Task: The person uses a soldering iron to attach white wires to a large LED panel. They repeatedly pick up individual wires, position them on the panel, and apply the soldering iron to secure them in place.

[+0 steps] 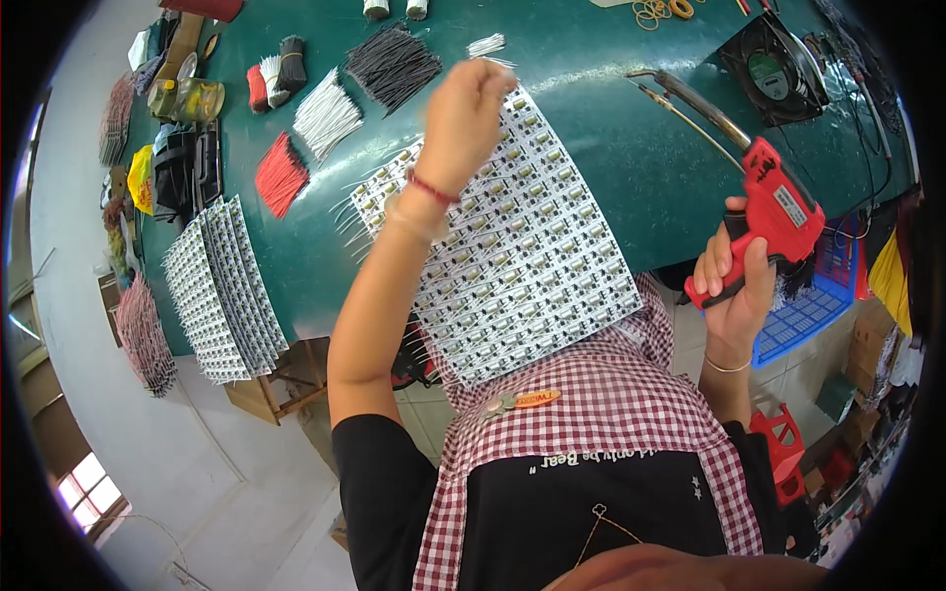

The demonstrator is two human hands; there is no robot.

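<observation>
A white panel of small circuit boards [532,236] lies across the table's near edge and over my lap, with thin wires sticking out along its left side. Over its far corner is my left hand [465,113], fingers pinched together; what they hold, if anything, is too small to make out. Just beyond those fingers lies a small bunch of white wires [486,45]. My right hand [739,271] grips a red soldering gun [778,202] by its handle, off to the right of the panel. Its metal tip points up and left, apart from the panel.
Black wires [392,66], white wires [328,113] and red wires [282,174] lie in piles on the green table [591,118]. More board panels [222,295] are stacked at the left edge. A black fan [774,71] stands far right, above a blue basket [808,310].
</observation>
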